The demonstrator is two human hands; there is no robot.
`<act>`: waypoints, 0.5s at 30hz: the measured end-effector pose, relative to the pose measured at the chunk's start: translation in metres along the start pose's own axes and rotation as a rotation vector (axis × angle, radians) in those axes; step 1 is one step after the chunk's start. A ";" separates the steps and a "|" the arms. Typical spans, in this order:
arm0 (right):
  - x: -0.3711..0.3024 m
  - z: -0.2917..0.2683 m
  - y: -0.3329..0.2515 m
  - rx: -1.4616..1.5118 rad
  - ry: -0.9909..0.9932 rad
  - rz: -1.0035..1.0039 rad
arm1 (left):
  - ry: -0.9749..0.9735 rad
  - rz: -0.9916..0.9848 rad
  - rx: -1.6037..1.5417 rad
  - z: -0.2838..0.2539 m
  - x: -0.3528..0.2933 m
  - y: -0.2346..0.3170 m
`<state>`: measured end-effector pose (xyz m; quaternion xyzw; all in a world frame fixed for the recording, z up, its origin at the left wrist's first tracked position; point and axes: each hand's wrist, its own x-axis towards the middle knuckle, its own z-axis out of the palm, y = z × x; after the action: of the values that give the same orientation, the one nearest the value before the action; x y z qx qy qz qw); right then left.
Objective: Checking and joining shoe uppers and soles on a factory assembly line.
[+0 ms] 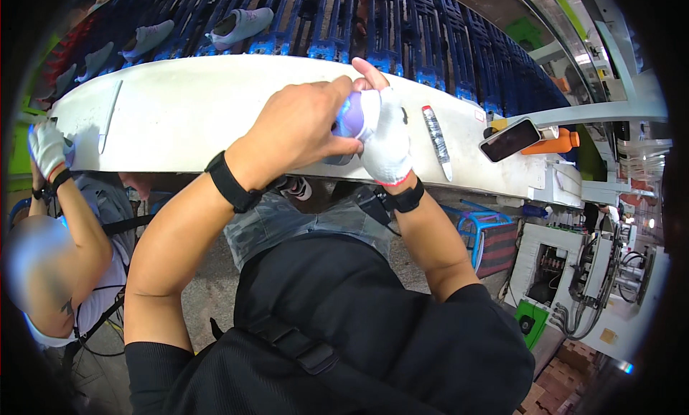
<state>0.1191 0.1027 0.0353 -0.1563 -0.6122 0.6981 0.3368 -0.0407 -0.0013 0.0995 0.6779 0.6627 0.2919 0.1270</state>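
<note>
Above the front part of the white table, I hold a pale lavender shoe (pixel 353 115) between my two hands. My left hand (pixel 298 124) is bare and closed on the shoe's left side, its thumb pressed against the lower part. My right hand (pixel 389 138), in a white glove with some fingertips uncovered, wraps the shoe's other side, one finger pointing up and away. Much of the shoe is hidden by my fingers. Right of my gloved hand lies a knife (pixel 438 143) with a wrapped handle and a red end.
A long white table (pixel 194 106) runs before me, with a thin white strip (pixel 111 117) on its left. Beyond it, shoes (pixel 240 27) ride a blue slatted conveyor (pixel 316 20). A phone (pixel 510 140) and orange bottle (pixel 556 142) sit right. A co-worker's gloved hand (pixel 49 148) is far left.
</note>
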 end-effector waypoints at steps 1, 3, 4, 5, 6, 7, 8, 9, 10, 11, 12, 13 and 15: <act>-0.004 0.000 -0.004 -0.010 0.001 0.003 | 0.050 0.060 -0.002 0.004 -0.001 0.005; -0.012 0.000 -0.007 0.056 0.058 0.066 | 0.015 0.040 0.032 0.007 -0.001 0.015; -0.014 -0.004 -0.008 0.044 0.071 0.059 | 0.032 0.070 0.082 0.009 -0.001 0.018; -0.018 -0.006 -0.011 0.043 0.077 0.063 | 0.048 0.099 0.133 0.010 -0.002 0.021; -0.020 -0.004 -0.019 -0.040 0.064 0.058 | 0.043 0.119 0.139 0.010 -0.002 0.023; -0.023 -0.004 -0.023 -0.122 0.051 0.053 | 0.038 0.121 0.141 0.009 -0.004 0.022; -0.028 -0.008 -0.020 -0.146 0.035 0.014 | 0.010 0.126 0.135 0.008 -0.007 0.022; -0.032 -0.008 -0.021 -0.139 0.042 0.013 | -0.020 0.133 0.130 0.007 -0.009 0.023; -0.038 -0.007 -0.021 -0.251 0.012 -0.050 | -0.031 0.134 0.135 0.003 -0.015 0.023; -0.044 -0.006 -0.021 -0.360 -0.017 -0.111 | -0.021 0.159 0.133 -0.005 -0.022 0.023; -0.051 -0.007 -0.020 -0.565 -0.049 -0.252 | -0.014 0.183 0.140 -0.015 -0.030 0.024; -0.056 -0.002 -0.026 -0.742 -0.085 -0.314 | -0.034 0.187 0.152 -0.029 -0.039 0.026; -0.068 -0.004 -0.021 -0.827 -0.145 -0.472 | -0.201 -0.106 0.037 -0.054 -0.061 0.034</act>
<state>0.1769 0.0607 0.0411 -0.0847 -0.8791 0.3100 0.3520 -0.0403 -0.0756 0.1479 0.6700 0.6868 0.2032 0.1953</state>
